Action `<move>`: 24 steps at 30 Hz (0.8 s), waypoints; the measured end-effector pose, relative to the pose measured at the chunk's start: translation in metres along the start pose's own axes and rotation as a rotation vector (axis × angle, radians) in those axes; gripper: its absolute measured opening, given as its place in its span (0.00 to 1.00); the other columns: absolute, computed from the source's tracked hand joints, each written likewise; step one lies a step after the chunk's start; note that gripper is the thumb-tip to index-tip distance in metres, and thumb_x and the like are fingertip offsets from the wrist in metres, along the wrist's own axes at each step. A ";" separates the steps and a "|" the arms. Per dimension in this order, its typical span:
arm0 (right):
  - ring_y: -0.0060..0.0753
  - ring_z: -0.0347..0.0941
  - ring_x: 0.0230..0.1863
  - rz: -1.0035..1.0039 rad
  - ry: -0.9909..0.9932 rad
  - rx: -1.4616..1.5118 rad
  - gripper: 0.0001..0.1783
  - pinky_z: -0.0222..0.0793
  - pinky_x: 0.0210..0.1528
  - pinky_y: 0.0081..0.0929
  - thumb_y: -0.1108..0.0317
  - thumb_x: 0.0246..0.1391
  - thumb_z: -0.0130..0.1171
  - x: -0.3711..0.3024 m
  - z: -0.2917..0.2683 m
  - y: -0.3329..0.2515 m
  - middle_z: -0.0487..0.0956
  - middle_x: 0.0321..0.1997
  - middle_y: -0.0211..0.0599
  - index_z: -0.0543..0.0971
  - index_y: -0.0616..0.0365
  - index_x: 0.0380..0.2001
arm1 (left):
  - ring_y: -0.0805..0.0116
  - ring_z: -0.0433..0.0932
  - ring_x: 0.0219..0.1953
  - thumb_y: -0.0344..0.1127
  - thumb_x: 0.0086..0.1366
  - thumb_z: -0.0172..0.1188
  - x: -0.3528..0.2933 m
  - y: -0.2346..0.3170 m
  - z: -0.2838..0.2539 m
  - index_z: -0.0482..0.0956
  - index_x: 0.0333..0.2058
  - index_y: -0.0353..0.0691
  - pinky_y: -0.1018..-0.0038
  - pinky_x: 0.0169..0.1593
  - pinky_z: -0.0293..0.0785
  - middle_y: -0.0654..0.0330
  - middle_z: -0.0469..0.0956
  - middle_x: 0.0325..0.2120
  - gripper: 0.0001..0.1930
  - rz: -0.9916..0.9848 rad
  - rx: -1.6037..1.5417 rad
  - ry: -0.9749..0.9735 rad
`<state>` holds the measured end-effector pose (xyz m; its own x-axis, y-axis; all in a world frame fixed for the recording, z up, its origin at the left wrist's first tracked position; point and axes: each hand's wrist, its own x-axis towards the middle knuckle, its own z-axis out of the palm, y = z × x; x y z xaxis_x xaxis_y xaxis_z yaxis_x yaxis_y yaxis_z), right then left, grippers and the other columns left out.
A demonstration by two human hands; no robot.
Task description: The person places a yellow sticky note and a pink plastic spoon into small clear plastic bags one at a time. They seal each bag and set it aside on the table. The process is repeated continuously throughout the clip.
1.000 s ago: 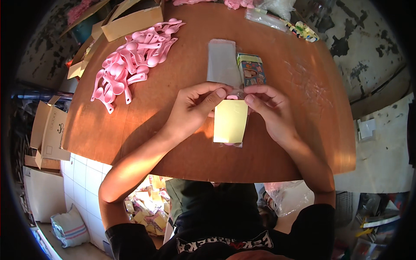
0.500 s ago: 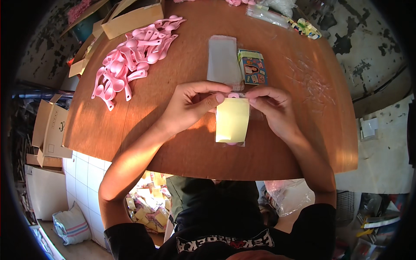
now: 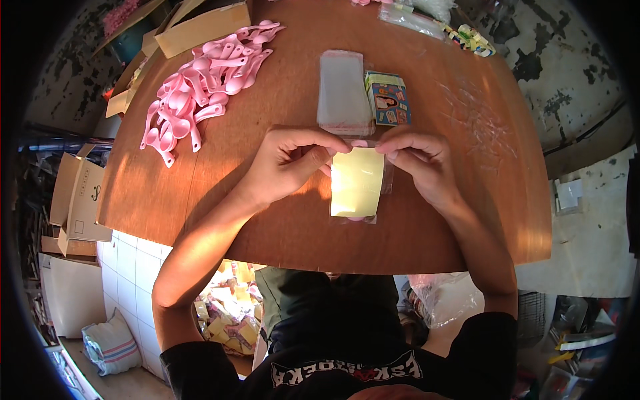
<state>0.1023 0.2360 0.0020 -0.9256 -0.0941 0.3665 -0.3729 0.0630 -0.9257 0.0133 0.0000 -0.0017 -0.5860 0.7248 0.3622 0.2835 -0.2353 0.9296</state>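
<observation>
A clear plastic bag (image 3: 371, 219) with a pale yellow card (image 3: 357, 183) in it is held upright before me, over the near middle of the table. Bits of a pink spoon (image 3: 359, 143) peep out above and below the card; the rest is hidden behind it. My left hand (image 3: 288, 163) pinches the bag's top left corner between thumb and forefinger. At the top right corner, my right hand (image 3: 425, 165) pinches it in the same way. Just beyond my fingers lie a stack of flat clear bags (image 3: 343, 90) and a stack of printed cards (image 3: 389, 100).
Pink spoons (image 3: 200, 87) are heaped at the table's (image 3: 280, 240) far left, beside an open cardboard box (image 3: 203, 30). Thin clear strips (image 3: 473, 123) are scattered on the right. Below the table's near edge, finished-looking packets (image 3: 230, 307) fill a container. More plastic (image 3: 410, 23) lies at the back.
Both hands stay at the bag's top corners. My left fingers have shifted slightly left along its top edge, and the card's surface catches more light.
</observation>
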 end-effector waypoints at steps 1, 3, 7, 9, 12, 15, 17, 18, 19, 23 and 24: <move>0.26 0.75 0.45 0.001 0.000 0.000 0.09 0.70 0.51 0.23 0.83 0.55 0.55 -0.001 0.000 0.000 0.80 0.41 0.37 0.83 0.65 0.37 | 0.72 0.80 0.36 0.20 0.67 0.51 0.000 0.000 0.000 0.80 0.42 0.29 0.75 0.41 0.78 0.55 0.82 0.35 0.09 0.007 0.005 -0.008; 0.26 0.75 0.45 0.008 0.002 0.014 0.09 0.70 0.51 0.24 0.83 0.55 0.55 -0.001 0.001 0.000 0.80 0.41 0.37 0.82 0.66 0.37 | 0.72 0.80 0.35 0.19 0.67 0.51 -0.001 -0.001 0.000 0.80 0.41 0.29 0.76 0.40 0.78 0.55 0.82 0.34 0.10 0.014 0.011 -0.017; 0.26 0.75 0.45 -0.007 -0.009 -0.012 0.09 0.70 0.50 0.23 0.83 0.54 0.55 -0.001 -0.001 -0.003 0.79 0.42 0.37 0.82 0.66 0.36 | 0.73 0.80 0.34 0.21 0.66 0.54 -0.002 0.002 -0.003 0.80 0.41 0.29 0.76 0.39 0.77 0.55 0.82 0.33 0.08 -0.019 -0.083 -0.018; 0.26 0.76 0.43 -0.025 -0.021 -0.042 0.07 0.70 0.48 0.23 0.81 0.55 0.56 -0.001 -0.003 -0.005 0.79 0.41 0.38 0.82 0.66 0.36 | 0.73 0.80 0.34 0.22 0.65 0.56 -0.001 0.003 -0.001 0.80 0.40 0.29 0.76 0.39 0.78 0.56 0.82 0.32 0.07 -0.035 -0.085 -0.029; 0.25 0.76 0.40 -0.033 0.003 0.062 0.05 0.72 0.44 0.21 0.79 0.55 0.60 -0.001 0.007 -0.001 0.78 0.40 0.38 0.81 0.66 0.36 | 0.74 0.80 0.34 0.24 0.62 0.63 -0.001 0.003 0.005 0.80 0.38 0.29 0.78 0.37 0.78 0.56 0.81 0.30 0.07 -0.044 -0.052 0.056; 0.24 0.77 0.38 -0.105 0.011 -0.130 0.09 0.73 0.41 0.21 0.76 0.53 0.64 0.001 0.012 0.004 0.76 0.41 0.36 0.78 0.65 0.38 | 0.76 0.80 0.34 0.23 0.57 0.68 0.002 0.002 0.002 0.78 0.40 0.30 0.80 0.36 0.77 0.58 0.81 0.31 0.12 -0.189 0.115 0.037; 0.23 0.77 0.38 -0.055 0.019 -0.114 0.13 0.72 0.40 0.20 0.76 0.52 0.65 0.000 0.016 0.005 0.74 0.42 0.35 0.76 0.64 0.41 | 0.77 0.79 0.34 0.20 0.54 0.69 0.003 0.000 0.001 0.76 0.43 0.32 0.82 0.35 0.77 0.59 0.80 0.35 0.18 -0.201 0.037 0.047; 0.22 0.77 0.38 -0.006 0.027 -0.098 0.18 0.72 0.39 0.19 0.76 0.51 0.66 -0.001 0.018 0.004 0.73 0.43 0.34 0.74 0.63 0.45 | 0.77 0.79 0.34 0.20 0.54 0.69 0.003 0.002 -0.001 0.76 0.43 0.32 0.82 0.35 0.77 0.59 0.80 0.35 0.18 -0.202 0.039 0.047; 0.22 0.77 0.38 -0.010 0.027 -0.098 0.18 0.72 0.39 0.19 0.76 0.51 0.66 -0.002 0.018 0.004 0.73 0.43 0.34 0.74 0.63 0.45 | 0.76 0.80 0.35 0.19 0.54 0.69 0.004 0.005 -0.003 0.74 0.44 0.31 0.81 0.35 0.78 0.58 0.79 0.37 0.19 -0.217 0.060 0.020; 0.20 0.77 0.37 0.033 0.055 0.070 0.25 0.71 0.40 0.18 0.76 0.51 0.66 -0.006 0.021 0.007 0.72 0.44 0.33 0.69 0.60 0.52 | 0.83 0.77 0.28 0.20 0.53 0.69 -0.008 0.030 -0.003 0.76 0.43 0.33 0.86 0.29 0.70 0.64 0.80 0.25 0.18 -0.106 0.116 0.120; 0.18 0.76 0.37 0.009 0.099 0.125 0.26 0.70 0.40 0.17 0.76 0.51 0.65 -0.008 0.022 0.008 0.71 0.44 0.32 0.68 0.59 0.53 | 0.82 0.77 0.28 0.19 0.52 0.70 -0.019 0.045 0.002 0.75 0.44 0.33 0.85 0.29 0.71 0.62 0.80 0.28 0.20 -0.098 0.094 0.152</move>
<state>0.1076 0.2158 -0.0106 -0.9330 0.0048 0.3599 -0.3595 -0.0609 -0.9311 0.0388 -0.0230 0.0333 -0.7200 0.6336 0.2832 0.2853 -0.1017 0.9530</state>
